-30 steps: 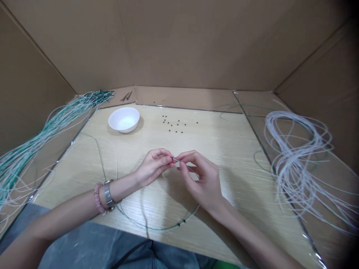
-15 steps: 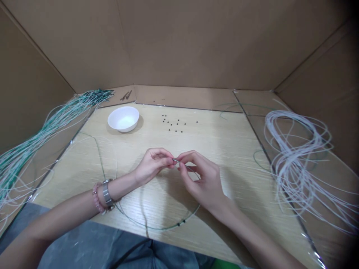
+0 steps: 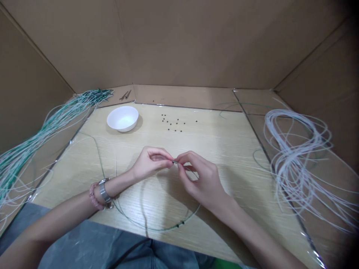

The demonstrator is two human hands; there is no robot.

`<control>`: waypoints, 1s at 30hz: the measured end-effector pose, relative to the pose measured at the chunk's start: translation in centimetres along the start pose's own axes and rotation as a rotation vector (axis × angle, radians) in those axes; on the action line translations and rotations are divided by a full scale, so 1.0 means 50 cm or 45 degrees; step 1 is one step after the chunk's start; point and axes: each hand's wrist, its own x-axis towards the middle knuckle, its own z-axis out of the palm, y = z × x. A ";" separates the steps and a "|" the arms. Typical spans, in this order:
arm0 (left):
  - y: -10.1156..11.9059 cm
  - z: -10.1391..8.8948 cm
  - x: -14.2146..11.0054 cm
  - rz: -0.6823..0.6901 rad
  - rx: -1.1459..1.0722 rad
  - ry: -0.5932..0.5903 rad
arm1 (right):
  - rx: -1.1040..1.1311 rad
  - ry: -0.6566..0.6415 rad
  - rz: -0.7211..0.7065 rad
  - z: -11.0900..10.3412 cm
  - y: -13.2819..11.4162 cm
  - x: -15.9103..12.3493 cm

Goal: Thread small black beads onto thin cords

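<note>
My left hand (image 3: 153,162) is closed in a pinch, with a small dark bead (image 3: 173,162) at its fingertips. Thumb and forefinger of my right hand (image 3: 200,177) are closed on a thin cord (image 3: 192,171), whose tip meets the bead. Whether the tip passes through the bead is too small to tell. Below the hands a green cord (image 3: 151,228) loops over the table, with dark beads (image 3: 180,224) strung on it near the right side. Further back, several loose dark beads (image 3: 177,123) lie scattered on the tabletop.
A white bowl (image 3: 122,118) stands at the back left of the wooden table (image 3: 230,149). Bundled green and white cords (image 3: 50,129) lie along the left, coiled white cords (image 3: 297,149) on the right. Small metal tools (image 3: 125,95) rest behind the bowl. Cardboard walls (image 3: 182,45) surround the table.
My left wrist has shifted slightly left, and its fingertips have slid back a little, showing the dark bead at the cord's tip. My right hand stays almost in place.
</note>
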 end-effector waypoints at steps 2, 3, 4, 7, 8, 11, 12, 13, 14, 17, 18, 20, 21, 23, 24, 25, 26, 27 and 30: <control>-0.002 0.001 -0.002 -0.012 -0.011 -0.005 | 0.027 0.016 0.025 0.001 0.000 0.000; -0.002 0.002 -0.003 -0.021 -0.016 -0.009 | 0.043 0.024 0.034 0.002 0.000 0.000; -0.003 0.002 -0.003 -0.031 -0.019 -0.012 | 0.058 0.030 0.044 0.003 0.001 0.000; -0.002 0.003 -0.001 -0.062 -0.009 0.020 | 0.089 0.054 0.107 0.007 0.006 0.001; -0.002 0.002 0.000 -0.070 0.010 0.047 | 0.095 0.067 0.145 0.009 0.008 0.002; -0.001 0.000 0.004 -0.055 0.081 0.161 | 0.133 0.128 0.276 0.011 0.016 0.007; -0.001 -0.001 0.006 -0.038 0.091 0.192 | 0.148 0.141 0.310 0.012 0.018 0.008; -0.001 -0.002 0.007 -0.022 0.090 0.214 | 0.161 0.147 0.334 0.012 0.019 0.009; -0.001 -0.002 0.009 -0.009 0.078 0.225 | 0.171 0.150 0.346 0.011 0.020 0.009; 0.002 -0.005 0.014 0.013 0.053 0.234 | 0.181 0.147 0.352 0.010 0.022 0.009; 0.006 -0.006 0.016 0.025 0.064 0.234 | 0.188 0.153 0.352 0.010 0.023 0.009; 0.018 -0.012 0.019 0.080 0.115 0.229 | 0.211 0.173 0.354 0.011 0.026 0.009; 0.026 -0.015 0.019 0.123 0.147 0.224 | 0.225 0.186 0.355 0.012 0.027 0.009; 0.047 -0.021 0.015 0.229 0.198 0.214 | 0.254 0.212 0.355 0.014 0.032 0.009; 0.058 -0.023 0.009 0.287 0.216 0.210 | 0.265 0.226 0.354 0.015 0.034 0.010; 0.069 -0.024 0.001 0.340 0.232 0.202 | 0.274 0.240 0.353 0.016 0.036 0.010; 0.080 -0.026 -0.011 0.390 0.250 0.197 | 0.284 0.254 0.349 0.016 0.039 0.011; 0.090 -0.026 -0.025 0.433 0.273 0.195 | 0.292 0.267 0.342 0.017 0.041 0.012; 0.118 -0.035 -0.080 0.516 0.385 0.232 | 0.295 0.308 0.327 0.020 0.050 0.014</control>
